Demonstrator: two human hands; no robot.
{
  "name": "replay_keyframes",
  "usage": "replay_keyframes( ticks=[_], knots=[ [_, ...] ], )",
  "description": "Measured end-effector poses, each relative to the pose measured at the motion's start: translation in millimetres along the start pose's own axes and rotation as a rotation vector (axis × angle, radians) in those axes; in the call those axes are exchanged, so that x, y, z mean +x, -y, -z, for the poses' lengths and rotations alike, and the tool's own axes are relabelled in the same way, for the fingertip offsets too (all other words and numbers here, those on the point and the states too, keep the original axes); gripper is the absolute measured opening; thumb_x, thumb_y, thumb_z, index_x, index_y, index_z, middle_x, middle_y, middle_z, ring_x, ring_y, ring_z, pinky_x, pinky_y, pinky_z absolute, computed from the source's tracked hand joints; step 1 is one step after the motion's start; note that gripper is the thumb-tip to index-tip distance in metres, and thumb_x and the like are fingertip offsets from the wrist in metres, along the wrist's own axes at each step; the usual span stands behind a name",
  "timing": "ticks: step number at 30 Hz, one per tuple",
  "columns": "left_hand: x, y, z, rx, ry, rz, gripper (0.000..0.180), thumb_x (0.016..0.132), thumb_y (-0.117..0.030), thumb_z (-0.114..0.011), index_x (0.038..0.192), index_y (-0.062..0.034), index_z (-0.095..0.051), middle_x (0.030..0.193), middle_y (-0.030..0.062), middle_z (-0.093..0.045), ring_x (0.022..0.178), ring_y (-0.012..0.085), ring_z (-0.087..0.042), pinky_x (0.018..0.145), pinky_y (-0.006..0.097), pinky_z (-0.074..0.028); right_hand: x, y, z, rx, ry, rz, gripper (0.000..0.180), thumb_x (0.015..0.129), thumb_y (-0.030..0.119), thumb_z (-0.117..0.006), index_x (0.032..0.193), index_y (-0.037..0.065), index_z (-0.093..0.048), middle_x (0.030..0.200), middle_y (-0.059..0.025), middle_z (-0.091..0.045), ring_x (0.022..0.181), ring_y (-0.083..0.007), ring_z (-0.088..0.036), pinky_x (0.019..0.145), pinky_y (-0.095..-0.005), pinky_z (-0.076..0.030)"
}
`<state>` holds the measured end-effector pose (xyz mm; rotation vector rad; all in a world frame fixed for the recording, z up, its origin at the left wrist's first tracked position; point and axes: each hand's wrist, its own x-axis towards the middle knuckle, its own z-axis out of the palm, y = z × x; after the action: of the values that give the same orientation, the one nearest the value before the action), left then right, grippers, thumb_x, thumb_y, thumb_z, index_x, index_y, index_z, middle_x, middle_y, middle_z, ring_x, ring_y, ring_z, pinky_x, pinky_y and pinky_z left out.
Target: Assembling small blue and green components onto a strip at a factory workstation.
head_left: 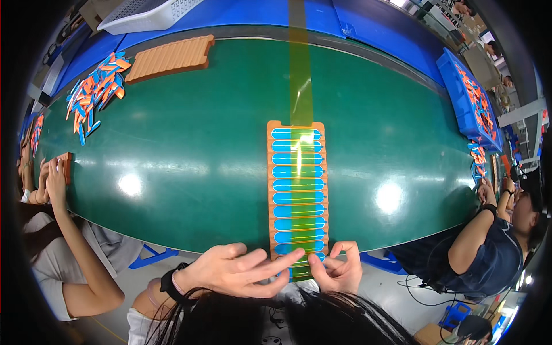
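A ribbed orange tray (272, 190) lies lengthwise in front of me, with a column of blue, rounded-end flat pieces (282, 184) set crosswise in its slots. Over their right-hand parts runs a strip of yellow see-through tape (301, 86), which extends beyond the tray toward the far edge. My left hand (233, 270) is at the tray's near end, its index finger stretched onto the tape and its fingers apart. Beside it, my right hand (339, 269) rests its thumb at the tape's right edge, the index finger bent away from the thumb. The nearest pieces are partly hidden by my fingers.
On the green table (190, 132), a loose pile of blue and orange pieces (98, 86) lies far left beside another ribbed tray (171, 57). A blue bin (468, 103) of pieces stands at right. A white basket (146, 14) sits behind. People work at both sides.
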<state>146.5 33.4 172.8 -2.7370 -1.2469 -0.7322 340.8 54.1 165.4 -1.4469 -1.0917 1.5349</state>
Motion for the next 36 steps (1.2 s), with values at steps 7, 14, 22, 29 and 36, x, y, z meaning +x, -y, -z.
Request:
replay_keyframes(
  ticks=[7, 14, 22, 29, 36],
  knots=[
    [4, 8, 0, -0.018, 0.099, -0.073, 0.022, 0.074, -0.019, -0.054, 0.096, -0.0208, -0.051, 0.122, -0.0047, -0.047, 0.077, 0.0055, -0.046, 0.057, 0.019, -0.034, 0, 15, 15, -0.228, 0.03, 0.003, 0.031, 0.076, -0.002, -0.06, 0.088, 0.005, -0.031, 0.065, -0.0099, -0.059, 0.056, -0.0074, -0.055, 0.048, -0.0179, -0.042],
    [4, 2, 2, 0.015, 0.058, -0.068, 0.018, 0.075, -0.019, -0.052, 0.093, -0.018, -0.052, 0.118, -0.0021, -0.05, 0.074, 0.006, -0.044, 0.06, 0.02, -0.033, 20, 62, 7, -0.281, 0.281, 0.223, 0.026, 0.081, 0.001, -0.054, 0.091, 0.0, -0.03, 0.076, -0.0141, -0.059, 0.073, -0.0188, -0.061, 0.068, -0.0302, -0.049],
    [8, -1, 10, 0.006, 0.126, -0.094, 0.019, 0.072, -0.016, -0.051, 0.092, -0.0136, -0.053, 0.112, 0.0006, -0.054, 0.083, 0.0069, -0.045, 0.063, 0.022, -0.035, 21, 85, -12, -0.627, 0.434, 0.182, 0.025, 0.082, 0.001, -0.051, 0.09, 0.001, -0.027, 0.079, -0.0133, -0.06, 0.074, -0.0204, -0.063, 0.065, -0.0285, -0.048],
    [20, 30, 36, -0.077, 0.19, 0.015, 0.024, 0.072, -0.02, -0.058, 0.094, -0.0114, -0.056, 0.117, -0.0055, -0.052, 0.086, 0.0162, -0.042, 0.062, 0.025, -0.035, 22, 82, -12, -0.735, 0.404, 0.238, 0.025, 0.081, 0.005, -0.053, 0.088, 0.002, -0.03, 0.075, -0.0138, -0.059, 0.071, -0.0239, -0.063, 0.059, -0.0314, -0.048],
    [23, 34, 42, 0.056, 0.262, -0.065, 0.024, 0.073, -0.017, -0.05, 0.095, -0.009, -0.051, 0.1, -0.0013, -0.056, 0.09, 0.0165, -0.045, 0.066, 0.028, -0.036, 22, 86, -13, -0.783, 0.45, 0.303, 0.028, 0.08, 0.009, -0.057, 0.087, 0.001, -0.031, 0.073, -0.0134, -0.057, 0.068, -0.0255, -0.062, 0.057, -0.0344, -0.049]
  ],
)
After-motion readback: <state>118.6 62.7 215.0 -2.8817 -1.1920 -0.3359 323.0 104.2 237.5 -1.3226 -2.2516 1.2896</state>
